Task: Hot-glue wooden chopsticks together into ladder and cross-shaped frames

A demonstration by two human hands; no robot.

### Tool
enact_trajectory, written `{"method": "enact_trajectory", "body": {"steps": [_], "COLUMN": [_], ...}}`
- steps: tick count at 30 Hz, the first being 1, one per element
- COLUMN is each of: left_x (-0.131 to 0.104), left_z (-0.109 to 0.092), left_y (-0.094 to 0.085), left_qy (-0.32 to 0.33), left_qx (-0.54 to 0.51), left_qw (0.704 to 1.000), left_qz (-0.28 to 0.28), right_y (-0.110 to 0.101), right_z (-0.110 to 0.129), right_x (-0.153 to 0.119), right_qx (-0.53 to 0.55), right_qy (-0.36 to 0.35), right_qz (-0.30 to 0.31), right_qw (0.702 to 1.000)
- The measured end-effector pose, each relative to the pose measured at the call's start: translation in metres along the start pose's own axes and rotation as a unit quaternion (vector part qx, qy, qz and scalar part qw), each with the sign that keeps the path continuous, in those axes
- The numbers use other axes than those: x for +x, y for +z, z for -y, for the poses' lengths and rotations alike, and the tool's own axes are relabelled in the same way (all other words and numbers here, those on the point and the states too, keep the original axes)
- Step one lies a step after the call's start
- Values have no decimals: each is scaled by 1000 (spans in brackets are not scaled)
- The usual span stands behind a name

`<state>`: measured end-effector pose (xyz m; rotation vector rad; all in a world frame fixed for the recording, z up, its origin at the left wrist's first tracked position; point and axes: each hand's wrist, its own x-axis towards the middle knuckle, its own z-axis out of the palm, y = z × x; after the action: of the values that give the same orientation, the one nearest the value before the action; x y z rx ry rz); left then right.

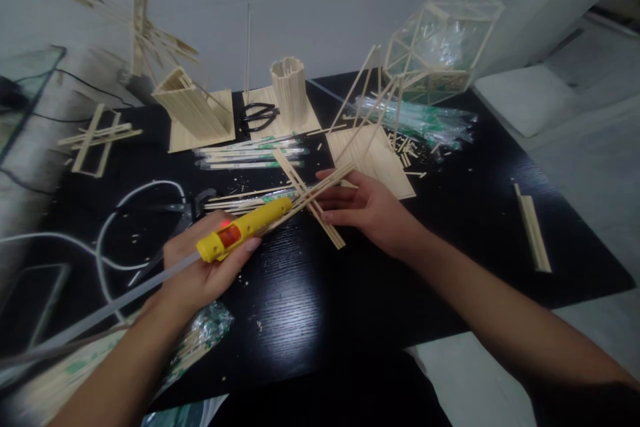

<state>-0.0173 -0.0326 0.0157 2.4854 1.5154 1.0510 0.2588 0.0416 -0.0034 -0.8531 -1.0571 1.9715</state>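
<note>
My left hand [203,267] is wrapped round a yellow glue gun [250,225], which has a red light lit and a long pale glue stick running out of its back end. The gun's tip touches or nearly touches a cross of thin wooden sticks [327,227], near where the sticks meet. My right hand [367,210] grips this cross from the right, fingers behind and thumb in front. One arm of the cross slants down to the right, and the other runs from upper right down behind the gun.
Behind are two upright stick structures [197,107] [291,97], black scissors [259,117], wrapped sticks [250,153] and a stick panel with slanted legs [373,153]. A geometric frame [443,47] stands back right. A white cable [103,247] loops at left; a stick bundle [534,233] lies right.
</note>
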Motion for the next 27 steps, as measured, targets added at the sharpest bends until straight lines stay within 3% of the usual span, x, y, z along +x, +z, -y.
{"method": "enact_trajectory", "body": {"steps": [27], "left_x": [-2], "left_z": [-2], "left_y": [-1], "left_qy": [8], "left_qx": [-25], "left_qw": [1000], "left_qz": [16], "right_y": [2], "right_z": [1], "right_x": [-2], "right_qx": [-1], "right_qy": [0], "right_qz": [3], "right_qw": [1000]}}
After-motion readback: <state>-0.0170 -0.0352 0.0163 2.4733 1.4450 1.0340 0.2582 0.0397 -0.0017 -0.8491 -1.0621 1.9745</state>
